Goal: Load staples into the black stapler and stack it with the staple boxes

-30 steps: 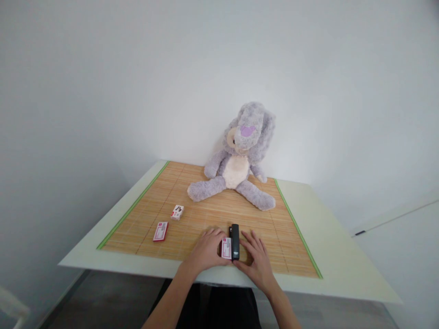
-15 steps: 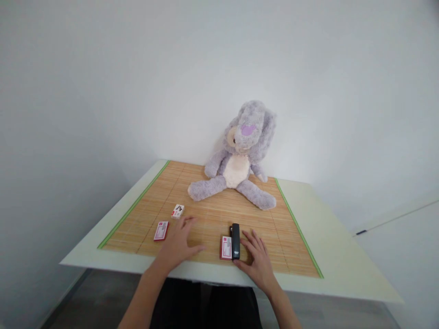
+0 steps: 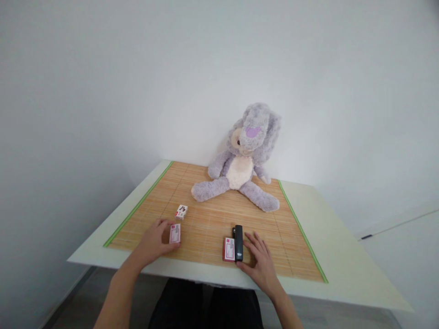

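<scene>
My left hand (image 3: 155,241) grips a small red-and-white box (image 3: 174,233) near the front left of the bamboo mat (image 3: 212,219). My right hand (image 3: 261,261) lies open and flat on the mat, fingers spread, touching the right side of a black stapler (image 3: 238,242). A second red-and-white box (image 3: 229,249) lies against the stapler's left side. A smaller white box (image 3: 181,211) sits on the mat just beyond my left hand.
A grey plush rabbit (image 3: 244,160) sits at the back of the mat against the white wall. The mat has green edges and covers most of a pale table (image 3: 336,269). The table's front edge runs just under my wrists.
My left hand left the box beside the stapler, swung to the left and closed on the other red-and-white box. My right hand stayed by the stapler.
</scene>
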Action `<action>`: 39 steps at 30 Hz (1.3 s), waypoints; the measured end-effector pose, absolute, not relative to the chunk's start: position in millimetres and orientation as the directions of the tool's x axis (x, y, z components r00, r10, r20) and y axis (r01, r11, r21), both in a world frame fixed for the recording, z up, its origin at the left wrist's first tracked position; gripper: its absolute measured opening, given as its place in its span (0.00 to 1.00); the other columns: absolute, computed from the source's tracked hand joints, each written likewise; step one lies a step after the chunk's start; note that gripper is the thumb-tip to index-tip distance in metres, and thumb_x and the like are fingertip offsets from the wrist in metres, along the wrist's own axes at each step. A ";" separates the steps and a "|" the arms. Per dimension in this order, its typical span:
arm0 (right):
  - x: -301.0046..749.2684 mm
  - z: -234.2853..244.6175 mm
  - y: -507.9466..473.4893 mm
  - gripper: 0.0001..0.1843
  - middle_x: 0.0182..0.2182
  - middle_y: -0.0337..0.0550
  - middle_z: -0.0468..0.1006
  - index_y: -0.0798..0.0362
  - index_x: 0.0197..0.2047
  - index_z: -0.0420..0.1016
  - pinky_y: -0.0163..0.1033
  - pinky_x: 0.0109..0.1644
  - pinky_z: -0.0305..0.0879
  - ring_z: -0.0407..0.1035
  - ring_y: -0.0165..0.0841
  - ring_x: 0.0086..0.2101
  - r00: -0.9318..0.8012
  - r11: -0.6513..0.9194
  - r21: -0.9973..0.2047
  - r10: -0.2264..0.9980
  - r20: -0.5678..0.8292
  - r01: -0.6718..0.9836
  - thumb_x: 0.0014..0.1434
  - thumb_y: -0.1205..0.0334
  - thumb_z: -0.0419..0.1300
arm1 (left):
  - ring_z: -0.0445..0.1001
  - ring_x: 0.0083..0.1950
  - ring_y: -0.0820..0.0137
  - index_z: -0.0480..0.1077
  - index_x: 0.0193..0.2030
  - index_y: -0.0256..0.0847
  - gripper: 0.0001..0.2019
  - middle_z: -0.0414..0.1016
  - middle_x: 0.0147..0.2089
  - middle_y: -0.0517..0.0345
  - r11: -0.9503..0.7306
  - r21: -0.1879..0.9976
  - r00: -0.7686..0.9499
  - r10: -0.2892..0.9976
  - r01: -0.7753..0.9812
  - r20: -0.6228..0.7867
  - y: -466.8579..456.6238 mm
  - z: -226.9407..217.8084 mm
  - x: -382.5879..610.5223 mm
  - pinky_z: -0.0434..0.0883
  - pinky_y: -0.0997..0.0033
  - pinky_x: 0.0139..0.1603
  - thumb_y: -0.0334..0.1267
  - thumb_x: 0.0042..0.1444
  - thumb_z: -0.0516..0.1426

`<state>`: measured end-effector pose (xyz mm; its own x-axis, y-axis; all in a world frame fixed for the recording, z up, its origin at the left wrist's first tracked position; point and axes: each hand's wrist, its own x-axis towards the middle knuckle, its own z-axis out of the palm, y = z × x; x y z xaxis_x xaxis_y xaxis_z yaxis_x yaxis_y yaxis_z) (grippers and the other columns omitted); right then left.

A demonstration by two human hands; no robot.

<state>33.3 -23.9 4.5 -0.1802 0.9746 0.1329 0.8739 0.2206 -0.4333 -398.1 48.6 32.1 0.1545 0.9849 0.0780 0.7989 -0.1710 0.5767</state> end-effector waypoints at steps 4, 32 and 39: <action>33.2 3.7 -23.8 0.33 0.72 0.41 0.62 0.39 0.64 0.72 0.64 0.75 0.44 0.46 0.50 0.74 -0.178 0.227 -0.431 0.972 0.150 0.873 0.57 0.43 0.67 | 0.72 0.57 0.54 0.68 0.58 0.47 0.29 0.73 0.57 0.51 -0.324 0.708 0.292 0.941 0.628 0.172 29.7 59.7 -318.0 0.69 0.53 0.60 0.48 0.50 0.67; 33.7 0.9 -23.1 0.33 0.70 0.41 0.65 0.38 0.63 0.74 0.65 0.73 0.48 0.50 0.51 0.72 -0.184 0.265 -0.436 0.958 0.221 0.860 0.54 0.45 0.70 | 0.55 0.75 0.48 0.71 0.56 0.48 0.35 0.55 0.75 0.48 -0.474 0.733 0.487 0.845 0.488 0.222 20.2 51.0 -209.8 0.58 0.47 0.72 0.44 0.40 0.74; 34.8 1.7 -23.6 0.33 0.71 0.42 0.63 0.39 0.63 0.73 0.65 0.74 0.45 0.47 0.51 0.73 -0.186 0.250 -0.437 0.965 0.185 0.864 0.55 0.44 0.69 | 0.61 0.71 0.57 0.69 0.64 0.49 0.24 0.64 0.68 0.50 -0.237 0.641 -0.009 0.935 0.730 0.355 49.2 40.8 -262.4 0.59 0.51 0.73 0.53 0.64 0.59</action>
<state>34.8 -23.6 1.7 -0.1862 0.9649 0.1851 0.8641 0.2505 -0.4366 -262.4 49.2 40.8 -0.0086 0.9349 0.3548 0.7303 -0.2365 0.6408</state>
